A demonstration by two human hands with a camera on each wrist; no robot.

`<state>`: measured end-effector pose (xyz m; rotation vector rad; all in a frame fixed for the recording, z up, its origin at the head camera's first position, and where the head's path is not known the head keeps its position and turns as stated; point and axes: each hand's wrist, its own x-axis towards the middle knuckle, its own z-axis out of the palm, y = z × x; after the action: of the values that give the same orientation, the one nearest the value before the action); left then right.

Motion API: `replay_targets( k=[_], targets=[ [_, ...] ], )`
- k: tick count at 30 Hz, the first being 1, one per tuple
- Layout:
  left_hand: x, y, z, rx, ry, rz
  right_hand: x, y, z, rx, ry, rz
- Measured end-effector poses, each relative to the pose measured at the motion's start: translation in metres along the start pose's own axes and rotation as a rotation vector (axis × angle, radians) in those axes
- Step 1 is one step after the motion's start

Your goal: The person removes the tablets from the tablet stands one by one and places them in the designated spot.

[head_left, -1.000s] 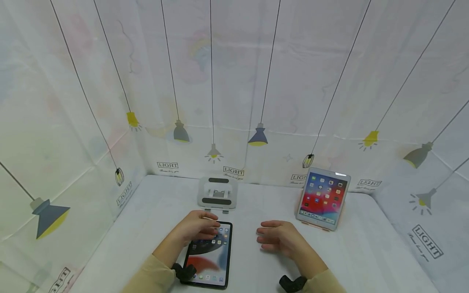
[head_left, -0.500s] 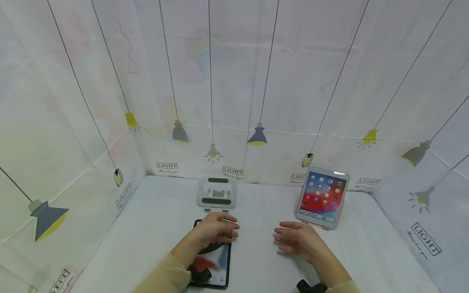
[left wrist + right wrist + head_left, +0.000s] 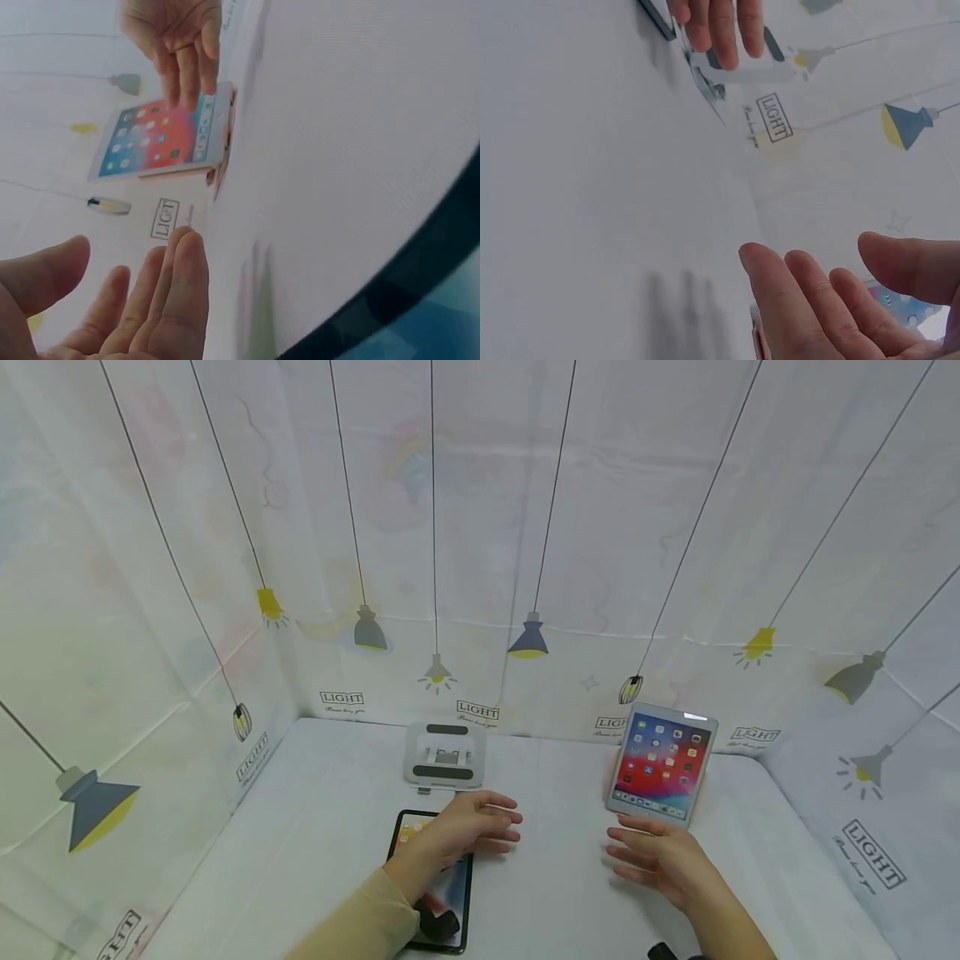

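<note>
Both hands (image 3: pixel 472 828) flat, fingers (image 3: pixel 504 819) straight.

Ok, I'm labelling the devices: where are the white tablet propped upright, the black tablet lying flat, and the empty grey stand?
White upright tablet (image 3: pixel 660 763), head view, screen middle.
Black flat tablet (image 3: pixel 406 832), head view, upper left corner.
Empty grey stand (image 3: pixel 446 755), head view, centre plate.

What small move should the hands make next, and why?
Probably close both hands on the propped white tablet. The right hand is open just below its lower edge, not touching, and the left hand is open past the right edge of the flat black tablet, fingers pointing that way. Neither holds anything, so a grasp seems next.
</note>
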<state>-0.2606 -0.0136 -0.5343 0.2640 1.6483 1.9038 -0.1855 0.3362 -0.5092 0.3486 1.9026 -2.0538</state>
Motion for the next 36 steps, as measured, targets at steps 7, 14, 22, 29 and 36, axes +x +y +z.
replay_targets(
  k=[7, 14, 22, 29, 36],
  targets=[
    [0.013, -0.003, 0.020, -0.025, -0.037, 0.004, -0.005, 0.003, -0.020, 0.021, 0.055, 0.020],
    [0.026, -0.002, 0.034, -0.043, -0.042, -0.010, -0.011, 0.004, -0.040, 0.061, 0.086, 0.045],
    [0.039, 0.003, 0.042, -0.037, -0.048, -0.012, -0.015, -0.006, -0.061, 0.029, 0.133, 0.045],
    [0.053, 0.005, 0.051, -0.026, -0.057, 0.004, -0.019, -0.016, -0.080, 0.011, 0.157, 0.042],
    [0.066, 0.012, 0.053, -0.056, -0.043, -0.006, -0.019, -0.027, -0.095, -0.031, 0.204, 0.038]
  ],
)
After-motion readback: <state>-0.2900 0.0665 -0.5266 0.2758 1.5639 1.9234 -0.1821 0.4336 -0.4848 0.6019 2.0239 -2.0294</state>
